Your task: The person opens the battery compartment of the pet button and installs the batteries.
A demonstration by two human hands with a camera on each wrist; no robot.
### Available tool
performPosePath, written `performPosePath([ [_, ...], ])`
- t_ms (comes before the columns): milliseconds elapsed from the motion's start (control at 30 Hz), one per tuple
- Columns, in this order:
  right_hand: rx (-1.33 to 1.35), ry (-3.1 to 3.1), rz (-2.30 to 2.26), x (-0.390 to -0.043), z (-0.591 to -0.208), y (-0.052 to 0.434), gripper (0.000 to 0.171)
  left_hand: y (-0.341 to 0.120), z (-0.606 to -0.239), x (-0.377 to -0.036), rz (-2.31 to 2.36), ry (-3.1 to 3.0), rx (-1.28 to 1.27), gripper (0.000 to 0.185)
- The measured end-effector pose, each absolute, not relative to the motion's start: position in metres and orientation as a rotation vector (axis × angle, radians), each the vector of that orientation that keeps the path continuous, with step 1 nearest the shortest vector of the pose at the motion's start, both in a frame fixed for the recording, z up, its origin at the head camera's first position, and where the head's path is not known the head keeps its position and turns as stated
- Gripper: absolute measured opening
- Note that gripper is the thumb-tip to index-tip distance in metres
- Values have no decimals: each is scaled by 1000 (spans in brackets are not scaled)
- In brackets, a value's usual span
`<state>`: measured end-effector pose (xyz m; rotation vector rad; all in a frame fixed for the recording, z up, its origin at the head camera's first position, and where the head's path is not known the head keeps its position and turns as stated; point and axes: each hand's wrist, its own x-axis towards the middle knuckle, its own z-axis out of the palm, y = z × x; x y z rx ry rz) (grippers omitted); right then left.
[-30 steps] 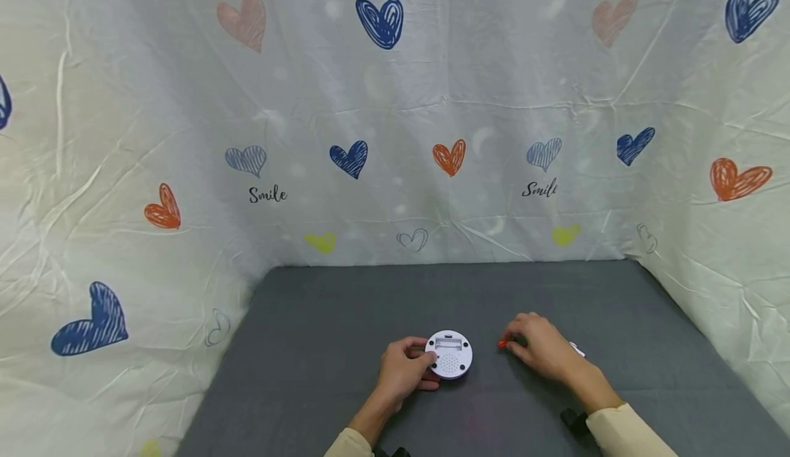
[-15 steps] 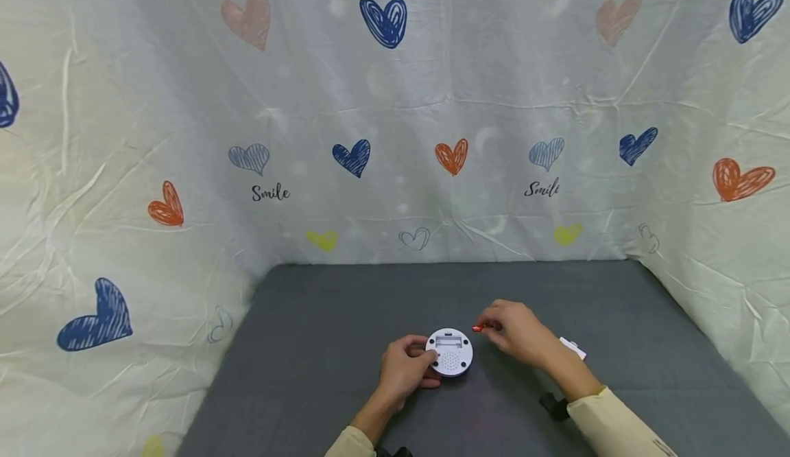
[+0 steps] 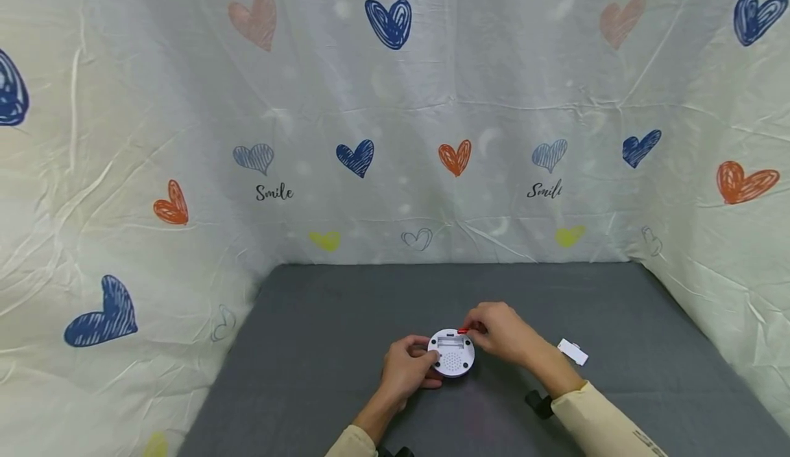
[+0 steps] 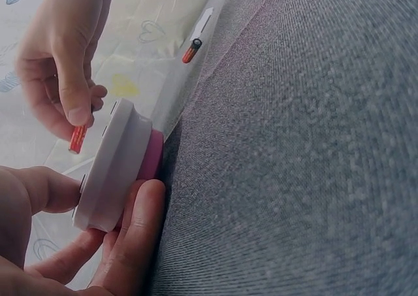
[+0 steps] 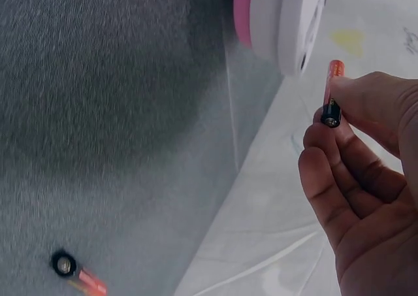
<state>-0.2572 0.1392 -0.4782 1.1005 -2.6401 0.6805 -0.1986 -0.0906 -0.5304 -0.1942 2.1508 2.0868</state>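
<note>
A round white device [image 3: 452, 362] with an uncovered battery compartment faces up in the head view. My left hand [image 3: 404, 368] grips it by its left edge, thumb on the face and fingers beneath. Its pink far side [image 4: 151, 155] shows low over the cloth in the left wrist view. Between thumb and fingers my right hand [image 3: 503, 333] pinches a small red-and-black battery [image 5: 332, 111]. In the head view this battery overlaps the compartment's upper right; the left wrist view shows it just off the device's face.
A second battery [image 4: 192, 51] of the same colours lies on the grey cloth [image 3: 345, 306], with a white battery cover [image 3: 572, 352] near it. A white sheet [image 3: 395, 121] printed with hearts hangs behind and at both sides.
My right hand has carried the battery leftward to the device, so the white cover now shows fully beside the forearm. My left hand and the device have hardly moved.
</note>
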Motion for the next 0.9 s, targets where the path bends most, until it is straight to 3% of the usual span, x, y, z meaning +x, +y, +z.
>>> performPosePath([
  [900,954,-2684,527,-244,-493,105,9,-90,-533,-199,2076,2163,-188,39],
])
